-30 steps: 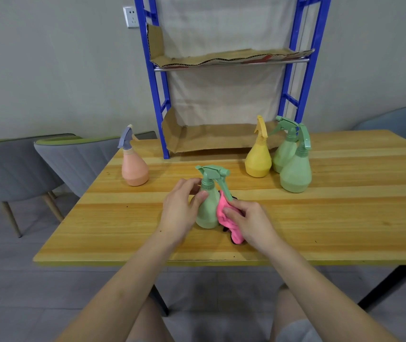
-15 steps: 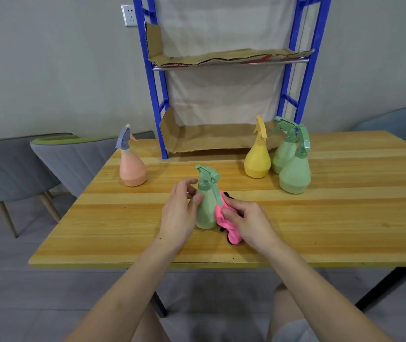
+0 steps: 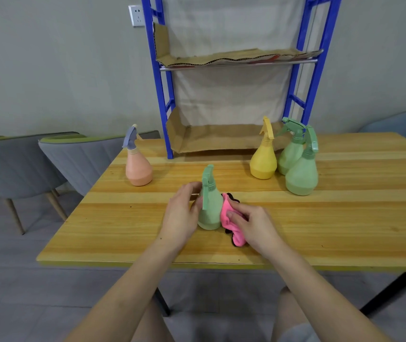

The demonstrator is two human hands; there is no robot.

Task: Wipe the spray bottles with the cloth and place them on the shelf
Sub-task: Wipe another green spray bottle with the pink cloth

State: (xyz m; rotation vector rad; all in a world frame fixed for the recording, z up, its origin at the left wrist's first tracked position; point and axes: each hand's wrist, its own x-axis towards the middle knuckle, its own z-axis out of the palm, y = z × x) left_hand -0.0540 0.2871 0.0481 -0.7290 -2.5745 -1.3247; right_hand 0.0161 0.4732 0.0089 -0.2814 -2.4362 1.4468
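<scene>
From the head view we see a green spray bottle [image 3: 210,213] standing upright on the bench [image 3: 345,230], in front of the blue shelf [image 3: 165,99] and nearer to us than it. Our left hand [image 3: 181,213] cups the bottle's left side, its fingers [image 3: 192,187] curled round the neck below the trigger head. Our right hand [image 3: 253,225] holds a pink cloth [image 3: 229,223] bunched in curled fingers [image 3: 234,214] and presses it against the bottle's right side. The cloth's lower end lies on the bench.

The shelf's two levels are lined with cardboard. In front of the shelf's right post stand a yellow bottle [image 3: 263,161], a rear green bottle [image 3: 292,154] and a front green bottle [image 3: 302,174], close together. Left of the shelf a peach bottle [image 3: 138,169] stands alone.
</scene>
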